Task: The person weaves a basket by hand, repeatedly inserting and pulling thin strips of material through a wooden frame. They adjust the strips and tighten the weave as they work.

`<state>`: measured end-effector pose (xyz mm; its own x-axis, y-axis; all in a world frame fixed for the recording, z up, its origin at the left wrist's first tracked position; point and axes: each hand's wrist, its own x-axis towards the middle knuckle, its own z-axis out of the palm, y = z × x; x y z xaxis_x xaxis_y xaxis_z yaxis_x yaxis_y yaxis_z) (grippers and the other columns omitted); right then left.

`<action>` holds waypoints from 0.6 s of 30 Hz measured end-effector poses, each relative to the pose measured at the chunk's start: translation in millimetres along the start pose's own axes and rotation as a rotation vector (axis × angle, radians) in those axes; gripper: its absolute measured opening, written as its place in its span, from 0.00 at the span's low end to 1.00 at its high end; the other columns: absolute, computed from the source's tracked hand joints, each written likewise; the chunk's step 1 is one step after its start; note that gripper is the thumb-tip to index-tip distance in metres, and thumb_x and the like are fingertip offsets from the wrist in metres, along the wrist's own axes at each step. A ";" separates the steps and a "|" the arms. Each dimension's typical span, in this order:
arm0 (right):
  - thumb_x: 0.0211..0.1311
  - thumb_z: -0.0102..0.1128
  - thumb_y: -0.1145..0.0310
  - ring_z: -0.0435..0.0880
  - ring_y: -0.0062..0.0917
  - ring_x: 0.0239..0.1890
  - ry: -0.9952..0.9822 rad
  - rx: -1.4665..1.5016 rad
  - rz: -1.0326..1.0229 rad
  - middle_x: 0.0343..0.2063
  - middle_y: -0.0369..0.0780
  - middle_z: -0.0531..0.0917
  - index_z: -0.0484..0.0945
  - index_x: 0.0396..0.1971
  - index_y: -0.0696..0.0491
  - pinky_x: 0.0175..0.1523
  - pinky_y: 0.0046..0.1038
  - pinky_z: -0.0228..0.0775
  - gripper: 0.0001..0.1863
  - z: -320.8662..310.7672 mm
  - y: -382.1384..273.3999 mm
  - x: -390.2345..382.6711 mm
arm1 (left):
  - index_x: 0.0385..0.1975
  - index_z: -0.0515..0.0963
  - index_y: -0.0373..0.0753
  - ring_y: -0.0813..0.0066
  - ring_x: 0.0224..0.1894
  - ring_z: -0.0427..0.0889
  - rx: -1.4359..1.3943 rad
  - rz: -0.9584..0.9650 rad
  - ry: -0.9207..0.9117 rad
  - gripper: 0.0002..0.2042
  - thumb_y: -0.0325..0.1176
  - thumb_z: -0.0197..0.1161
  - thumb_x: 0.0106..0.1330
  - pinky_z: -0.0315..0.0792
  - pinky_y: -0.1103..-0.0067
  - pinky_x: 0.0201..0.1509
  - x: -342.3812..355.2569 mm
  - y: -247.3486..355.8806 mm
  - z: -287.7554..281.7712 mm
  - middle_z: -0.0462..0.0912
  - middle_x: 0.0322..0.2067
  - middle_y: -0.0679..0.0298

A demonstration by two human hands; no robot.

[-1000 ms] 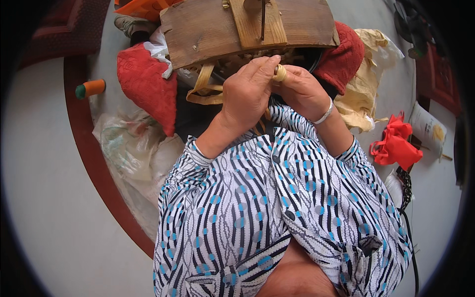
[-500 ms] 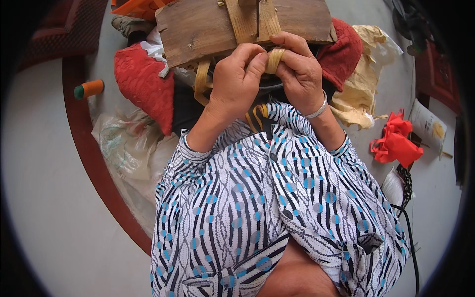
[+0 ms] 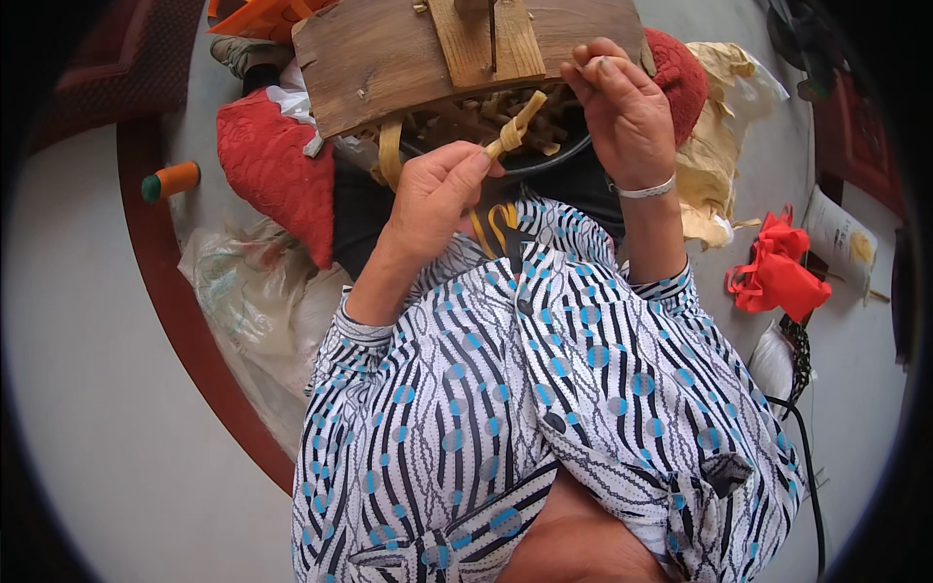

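My left hand (image 3: 437, 194) pinches one end of a knotted tan strip (image 3: 513, 131), flat and pliable looking, its other end pointing up and right. Below it sits a dark basin (image 3: 559, 163) holding several similar tan pieces (image 3: 457, 126). My right hand (image 3: 627, 117) is raised by the right end of a wooden board (image 3: 389, 68), apart from the strip. Its thumb and fingertips are pressed together, and whatever lies between them is too small to make out. Another flat tan strip (image 3: 390, 155) hangs from the board's near edge, left of the basin.
An upright wooden piece (image 3: 466, 44) with a dark slot is fixed on the board. Red cloth (image 3: 277, 175) lies on both sides. An orange spool (image 3: 178, 179), clear plastic (image 3: 243, 282), tan crumpled paper (image 3: 714, 146) and a red bag (image 3: 777, 272) lie on the floor.
Both hands were together around the looped strip; now they are apart. The strip is knotted in my left hand, and my right hand has moved up and right, away from it.
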<state>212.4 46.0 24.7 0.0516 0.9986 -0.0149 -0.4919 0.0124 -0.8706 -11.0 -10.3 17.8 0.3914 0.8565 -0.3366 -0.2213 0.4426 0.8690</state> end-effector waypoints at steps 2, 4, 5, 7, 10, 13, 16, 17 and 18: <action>0.71 0.48 0.70 0.77 0.26 0.54 -0.026 -0.099 -0.017 0.53 0.40 0.75 0.79 0.44 0.62 0.59 0.30 0.69 0.13 -34.6 -10.8 11.0 | 0.38 0.80 0.34 0.81 0.17 0.69 0.382 0.251 0.191 0.09 0.34 0.60 0.68 0.61 0.84 0.21 -2.7 -10.6 -3.4 0.72 0.17 0.68; 0.71 0.52 0.67 0.77 0.20 0.49 -0.095 -0.362 -0.028 0.47 0.38 0.78 0.80 0.44 0.59 0.54 0.22 0.69 0.13 -18.4 -14.4 6.8 | 0.38 0.80 0.36 0.73 0.19 0.74 0.779 0.495 0.233 0.07 0.32 0.61 0.66 0.66 0.80 0.23 4.7 -2.1 -2.7 0.76 0.20 0.64; 0.70 0.53 0.65 0.77 0.16 0.46 -0.131 -0.492 -0.034 0.43 0.36 0.80 0.81 0.44 0.58 0.52 0.18 0.68 0.13 -7.7 -17.3 4.8 | 0.38 0.80 0.37 0.69 0.21 0.76 0.979 0.618 0.250 0.07 0.31 0.62 0.65 0.68 0.79 0.24 7.9 5.3 -0.9 0.78 0.21 0.62; 0.68 0.56 0.63 0.76 0.13 0.38 -0.350 -0.700 -0.029 0.34 0.35 0.81 0.80 0.43 0.58 0.44 0.16 0.69 0.14 7.1 -23.5 3.2 | 0.37 0.80 0.38 0.62 0.26 0.80 1.159 0.655 0.263 0.06 0.30 0.64 0.61 0.72 0.75 0.28 11.9 20.1 3.4 0.80 0.27 0.58; 0.65 0.60 0.64 0.70 0.15 0.23 -0.611 -0.875 0.223 0.19 0.36 0.75 0.79 0.34 0.61 0.28 0.20 0.64 0.13 6.6 -23.8 1.2 | 0.36 0.80 0.37 0.63 0.26 0.80 1.259 0.682 0.253 0.06 0.30 0.63 0.62 0.72 0.76 0.28 12.9 27.9 5.7 0.81 0.28 0.59; 0.64 0.61 0.66 0.65 0.19 0.19 -0.713 -1.052 0.151 0.15 0.40 0.68 0.76 0.27 0.61 0.25 0.24 0.60 0.13 -1.3 -29.6 0.2 | 0.36 0.79 0.35 0.72 0.26 0.79 1.030 0.537 0.111 0.06 0.30 0.61 0.65 0.70 0.80 0.29 18.8 22.9 -4.3 0.81 0.26 0.62; 0.62 0.61 0.67 0.67 0.31 0.17 -0.801 -1.074 -0.012 0.16 0.44 0.67 0.74 0.23 0.60 0.25 0.29 0.61 0.13 -2.4 -32.9 -6.1 | 0.36 0.79 0.31 0.86 0.29 0.72 0.644 0.157 -0.135 0.09 0.31 0.58 0.68 0.67 0.85 0.32 12.9 25.6 -20.0 0.78 0.25 0.69; 0.62 0.61 0.67 0.68 0.33 0.17 -0.833 -1.060 -0.066 0.16 0.45 0.68 0.74 0.23 0.60 0.25 0.30 0.62 0.13 -2.2 -33.9 -8.4 | 0.36 0.79 0.31 0.85 0.29 0.73 0.628 0.152 -0.151 0.09 0.31 0.58 0.69 0.67 0.85 0.32 12.2 28.3 -19.1 0.79 0.25 0.69; 0.61 0.61 0.66 0.73 0.36 0.20 -0.868 -1.142 -0.087 0.18 0.45 0.72 0.77 0.28 0.59 0.27 0.29 0.66 0.11 -1.2 -39.2 -3.9 | 0.36 0.79 0.31 0.85 0.29 0.73 0.610 0.157 -0.174 0.09 0.31 0.58 0.69 0.67 0.85 0.32 15.2 30.6 -18.2 0.79 0.25 0.69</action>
<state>232.5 41.6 58.2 -0.6964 0.7176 -0.0050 0.4602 0.4412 -0.7705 -28.1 21.1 32.6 0.5461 0.8204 -0.1694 0.2392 0.0411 0.9701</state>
